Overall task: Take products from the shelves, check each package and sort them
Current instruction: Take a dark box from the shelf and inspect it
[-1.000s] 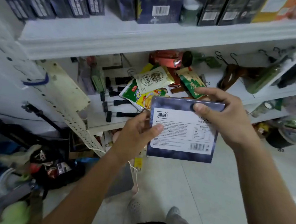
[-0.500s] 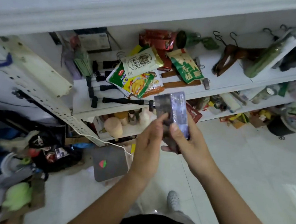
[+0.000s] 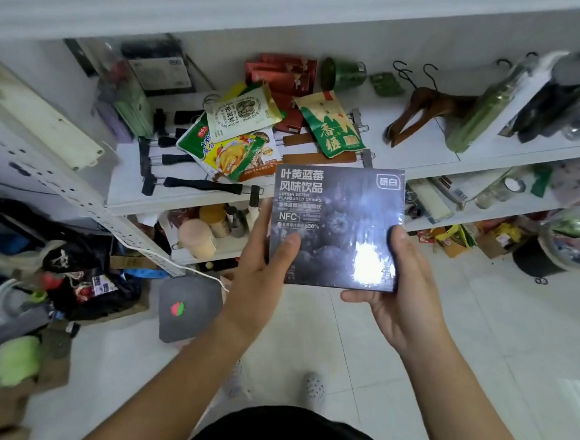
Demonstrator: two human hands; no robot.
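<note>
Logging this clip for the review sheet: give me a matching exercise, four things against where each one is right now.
Things: 1 dark drink box; 2 wooden hangers; 3 grey pad; 4 green tin.
Places: A on the floor; B on its side beside the red boxes; C held between left hand and right hand; D on the shelf, hooks toward the back wall.
Pairs: 1-C, 2-D, 3-A, 4-B.

Two hands [image 3: 260, 279] [image 3: 408, 297], one dark box [image 3: 337, 216], one green can [image 3: 343, 74].
</note>
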